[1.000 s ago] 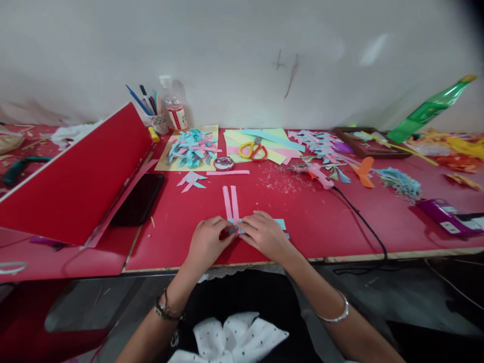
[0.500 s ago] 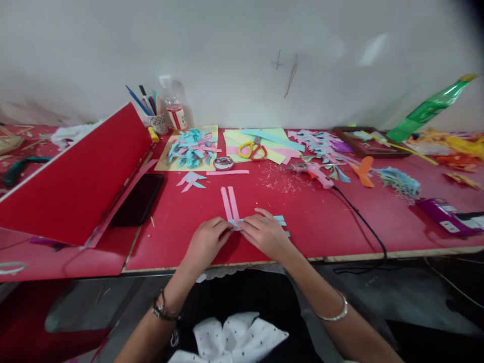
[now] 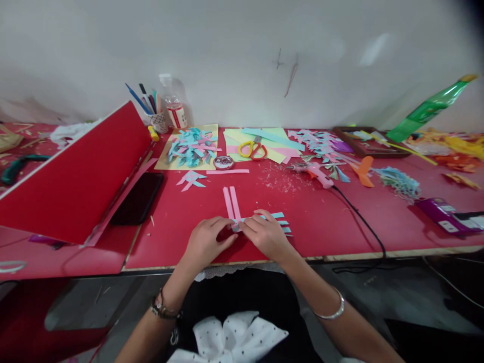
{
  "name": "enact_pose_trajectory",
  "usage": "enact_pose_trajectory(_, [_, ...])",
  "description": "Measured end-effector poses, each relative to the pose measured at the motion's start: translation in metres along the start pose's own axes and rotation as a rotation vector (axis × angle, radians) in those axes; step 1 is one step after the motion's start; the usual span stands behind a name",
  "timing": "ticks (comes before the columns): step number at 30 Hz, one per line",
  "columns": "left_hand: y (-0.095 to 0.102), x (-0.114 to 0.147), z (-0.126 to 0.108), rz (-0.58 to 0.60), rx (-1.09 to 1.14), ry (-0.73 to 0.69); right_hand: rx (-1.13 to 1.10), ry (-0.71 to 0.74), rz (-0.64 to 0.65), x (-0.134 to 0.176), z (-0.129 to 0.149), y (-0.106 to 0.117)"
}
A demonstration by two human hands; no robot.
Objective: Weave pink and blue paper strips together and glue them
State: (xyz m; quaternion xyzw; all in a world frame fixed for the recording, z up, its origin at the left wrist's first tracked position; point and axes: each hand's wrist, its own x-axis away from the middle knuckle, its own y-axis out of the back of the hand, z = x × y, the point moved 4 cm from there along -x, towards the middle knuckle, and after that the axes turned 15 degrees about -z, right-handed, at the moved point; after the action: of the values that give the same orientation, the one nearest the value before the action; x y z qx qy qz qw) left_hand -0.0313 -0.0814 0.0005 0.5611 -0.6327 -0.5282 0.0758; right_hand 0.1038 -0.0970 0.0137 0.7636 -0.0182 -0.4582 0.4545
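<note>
Just now the blue strips (image 3: 283,223) have spread wider, so three ends poke out to the right of the right hand (image 3: 266,237). The left hand (image 3: 207,239) has opened a bit: thumb and first finger are apart, and a fingertip touches where the strips cross. To me, that means the crossing is being straightened, not finished. The right hand's bent fingers rest on it, but I can't tell if they pinch. Two pink strips (image 3: 235,201) point away, just past both hands.

The table (image 3: 189,201) is red (very red!) and busy. Past the hands are scissors (image 3: 256,145) and a pile of pink and blue pieces (image 3: 192,146). Right of the hands sits a pink glue gun (image 3: 319,176); left, a black phone (image 3: 141,199) beside a leaning red board (image 3: 86,181). Behind everything is a pale wall (image 3: 227,60).
</note>
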Motion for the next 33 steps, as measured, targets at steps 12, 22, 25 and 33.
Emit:
enact_pose_trajectory(12, [-0.006,-0.001,0.001,0.068,-0.004,-0.041,-0.201,-0.101,0.169,0.004,-0.005,-0.010])
enact_pose_trajectory(22, [-0.009,0.001,0.002,0.105,0.054,-0.038,-0.411,-0.316,0.275,0.004,-0.013,-0.008])
enact_pose_trajectory(25, [-0.009,0.001,0.002,0.080,0.075,-0.042,-0.441,-0.337,0.278,0.004,-0.013,-0.009])
enact_pose_trajectory(33, [-0.007,0.000,0.002,0.014,0.092,-0.069,-0.482,-0.427,0.259,0.002,-0.016,-0.008])
